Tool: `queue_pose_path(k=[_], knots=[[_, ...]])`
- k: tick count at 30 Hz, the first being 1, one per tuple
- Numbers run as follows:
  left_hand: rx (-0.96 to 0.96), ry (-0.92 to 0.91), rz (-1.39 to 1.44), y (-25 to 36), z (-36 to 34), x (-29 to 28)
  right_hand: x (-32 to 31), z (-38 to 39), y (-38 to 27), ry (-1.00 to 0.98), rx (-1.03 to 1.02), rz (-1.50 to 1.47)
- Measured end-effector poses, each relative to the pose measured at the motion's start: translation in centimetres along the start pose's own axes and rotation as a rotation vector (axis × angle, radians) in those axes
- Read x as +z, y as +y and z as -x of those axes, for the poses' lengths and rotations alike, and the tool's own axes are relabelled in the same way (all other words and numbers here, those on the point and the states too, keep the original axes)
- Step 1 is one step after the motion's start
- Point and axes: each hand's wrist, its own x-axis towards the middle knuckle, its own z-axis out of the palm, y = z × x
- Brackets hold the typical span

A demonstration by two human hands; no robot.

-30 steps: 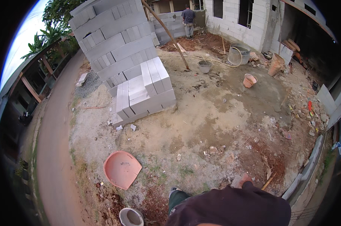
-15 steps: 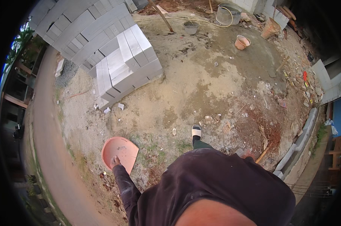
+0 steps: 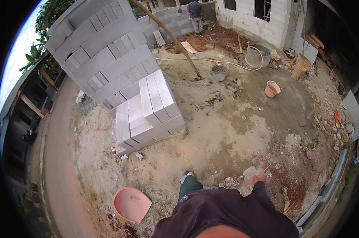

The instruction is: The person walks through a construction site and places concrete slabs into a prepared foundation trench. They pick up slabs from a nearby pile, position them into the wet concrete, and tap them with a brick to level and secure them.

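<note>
My right hand (image 3: 259, 177) is at the lower right, at the end of a dark sleeve. It is blurred, and a pale, see-through object (image 3: 249, 171) shows at its fingers; its kind cannot be made out. My left hand is out of sight. On the ground at the lower left lies a salmon-pink plastic scoop (image 3: 126, 210), rounded at one end and pointed at the other, with dark specks inside. No hand touches it.
Stacked light grey blocks (image 3: 147, 133) stand at the left, beside a road (image 3: 60, 158). A slanted pole (image 3: 175, 41), grey bucket (image 3: 219, 73), orange bucket (image 3: 272, 89), hose and metal tub (image 3: 253, 59) are farther off. Another person (image 3: 196, 16) stands at the back. Rubble lines the right.
My left hand has let go of the pink scoop and left the view. The view has tilted up toward the back wall. My right hand now shows more fully, away from my body.
</note>
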Motion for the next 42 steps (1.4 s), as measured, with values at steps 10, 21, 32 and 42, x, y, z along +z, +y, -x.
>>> queue_pose_path(k=[10, 21, 32, 42], knots=[[0.271, 0.219, -0.152, 19.4, -18.4, -16.2, 5.9, -4.0, -9.4, 0.125, 0.231, -0.185], [0.516, 0.354, -0.030, 34.4, -31.9, -29.6, 9.3, -4.0, -12.4, -0.135, 0.351, 0.269], [0.081, -0.005, 0.528, 42.4, -29.4, -20.2, 10.0, -19.6, -26.2, -0.053, 0.498, 0.155], [0.176, -0.045, 0.296, 64.2, -34.9, -17.7, 8.5, -35.7, -31.6, 0.016, 0.477, -0.006]])
